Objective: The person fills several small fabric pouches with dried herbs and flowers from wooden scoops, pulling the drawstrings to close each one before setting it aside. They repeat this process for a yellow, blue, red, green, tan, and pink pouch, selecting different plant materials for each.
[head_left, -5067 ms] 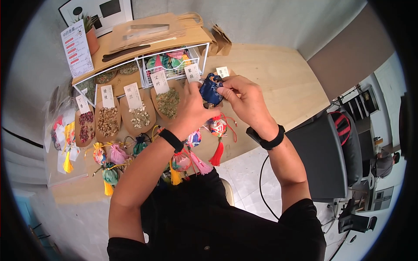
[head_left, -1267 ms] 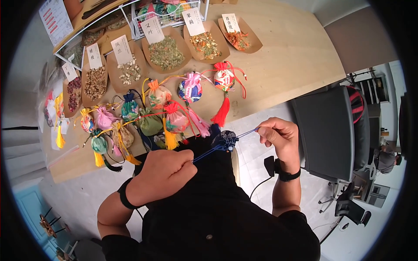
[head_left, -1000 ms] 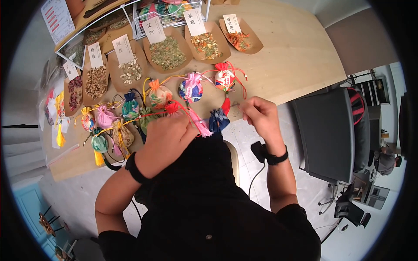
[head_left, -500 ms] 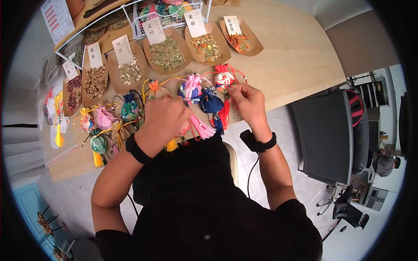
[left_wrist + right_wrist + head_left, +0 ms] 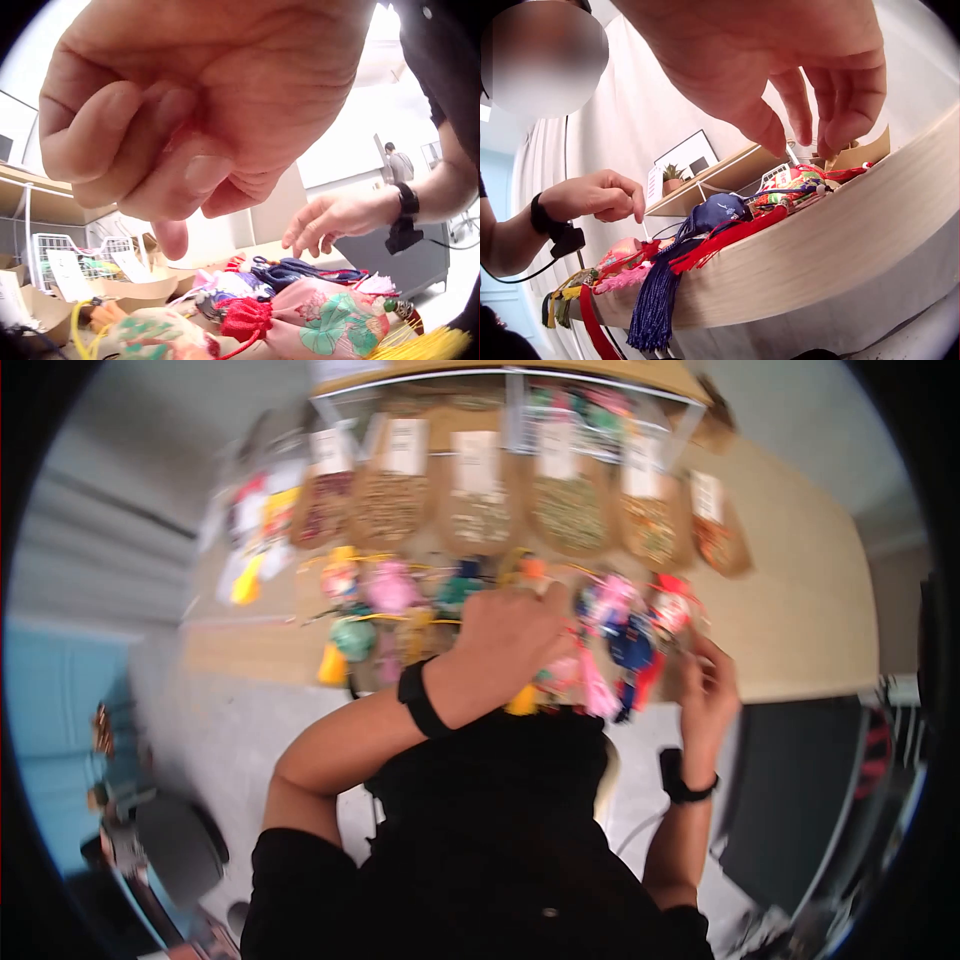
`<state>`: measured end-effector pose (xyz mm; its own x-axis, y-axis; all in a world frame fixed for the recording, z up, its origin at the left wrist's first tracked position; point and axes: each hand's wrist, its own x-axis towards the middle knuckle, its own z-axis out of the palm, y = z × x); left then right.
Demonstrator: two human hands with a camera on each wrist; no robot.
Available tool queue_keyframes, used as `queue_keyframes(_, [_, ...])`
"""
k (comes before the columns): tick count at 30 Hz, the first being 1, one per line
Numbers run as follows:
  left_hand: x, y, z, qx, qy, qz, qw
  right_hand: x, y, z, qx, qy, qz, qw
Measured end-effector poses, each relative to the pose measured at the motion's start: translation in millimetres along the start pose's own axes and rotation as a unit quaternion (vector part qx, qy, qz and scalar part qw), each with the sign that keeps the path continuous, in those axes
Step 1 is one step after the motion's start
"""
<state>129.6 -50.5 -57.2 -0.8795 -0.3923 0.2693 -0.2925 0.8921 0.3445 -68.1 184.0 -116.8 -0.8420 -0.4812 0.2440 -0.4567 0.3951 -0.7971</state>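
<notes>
The dark blue pouch (image 5: 628, 644) lies near the table's front edge, between a pink-topped pouch (image 5: 612, 598) and a red-topped pouch (image 5: 672, 606). Its blue tassel (image 5: 657, 301) hangs over the edge beside a red tassel (image 5: 731, 241) in the right wrist view. My right hand (image 5: 708, 698) hovers just right of it, fingers loosely bent and holding nothing. Above the pouches to the left is my left hand (image 5: 505, 642), most fingers curled in and one pointing down, with nothing visible in its grip. Under it in the left wrist view lies a pink floral pouch (image 5: 319, 319).
Several paper trays of dried herbs with labels, one with green herbs (image 5: 568, 512), line the back. Behind them stands a wooden shelf (image 5: 440, 382) with a wire basket (image 5: 56, 244). More pouches lie at the left; a dark chair (image 5: 790, 800) is at the right.
The blue pouch, earlier held and its cords pulled between both hands, now lies on the table, released. My right hand has drawn away from it. The head view has swung left and is blurred.
</notes>
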Motion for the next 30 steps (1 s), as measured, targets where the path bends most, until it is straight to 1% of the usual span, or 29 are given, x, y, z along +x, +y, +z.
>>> queue_keyframes(1, [-6, -13, -11, -0.008, 0.01, -0.029, 0.999, 1, 6, -1, -0.022, 0.014, -0.007, 1.0])
queue_keyframes(2, [-12, -25, -20, -0.021, 0.024, -0.053, 0.998, 0, 13, -2, -0.001, 0.022, -0.008, 1.0])
queue_keyframes(4, [-30, -63, -46, 0.008, 0.038, -0.126, 0.991, -1, 26, 1, 0.052, 0.036, -0.005, 0.998])
queue_keyframes(5, [-40, -86, -61, 0.018, 0.045, -0.158, 0.986, -2, 32, 1, 0.093, 0.029, 0.018, 0.995])
queue_keyframes(6, [-49, -114, -74, 0.056, 0.044, -0.219, 0.973, -4, 36, 2, 0.132, 0.023, 0.042, 0.99])
queue_keyframes(7, [-57, -146, -87, 0.094, 0.042, -0.279, 0.955, -6, 33, 2, 0.132, 0.019, 0.055, 0.99])
queue_keyframes(9, [-75, -213, -112, 0.091, 0.07, -0.356, 0.927, -9, 24, -1, 0.131, 0.012, 0.084, 0.988])
queue_keyframes(10, [-88, -252, -117, 0.134, 0.099, -0.38, 0.91, -10, 25, 2, 0.136, 0.013, 0.08, 0.987])
queue_keyframes(11, [-97, -289, -124, 0.144, 0.081, -0.43, 0.888, -11, 28, 4, 0.142, 0.015, 0.075, 0.987])
queue_keyframes(12, [-105, -316, -129, 0.165, 0.071, -0.428, 0.886, -13, 29, 6, 0.147, 0.019, 0.071, 0.986])
queue_keyframes(13, [-110, -338, -132, 0.185, 0.06, -0.425, 0.884, -14, 23, 3, 0.146, -0.001, 0.088, 0.985])
queue_keyframes(14, [-111, -350, -136, 0.203, 0.049, -0.423, 0.882, -15, 20, 2, 0.145, -0.004, 0.085, 0.986])
queue_keyframes(15, [-111, -361, -138, 0.172, 0.042, -0.428, 0.886, -16, 18, 3, 0.146, -0.008, 0.08, 0.986])
queue_keyframes(18, [-108, -417, -126, 0.081, 0.032, -0.458, 0.885, -19, 6, 0, 0.133, -0.013, 0.07, 0.989])
queue_keyframes(21, [-98, -436, -121, 0.065, -0.014, -0.508, 0.859, -26, -2, -2, 0.113, -0.014, 0.068, 0.991])
queue_keyframes(24, [-100, -457, -113, 0.023, -0.003, -0.513, 0.858, -32, -7, -7, 0.09, -0.013, 0.076, 0.993])
queue_keyframes(27, [-107, -467, -105, -0.004, 0.045, -0.491, 0.87, -34, -8, -6, 0.093, -0.018, 0.079, 0.992])
queue_keyframes(30, [-107, -464, -106, -0.052, 0.056, -0.512, 0.855, -34, -12, -1, 0.118, -0.031, 0.066, 0.99])
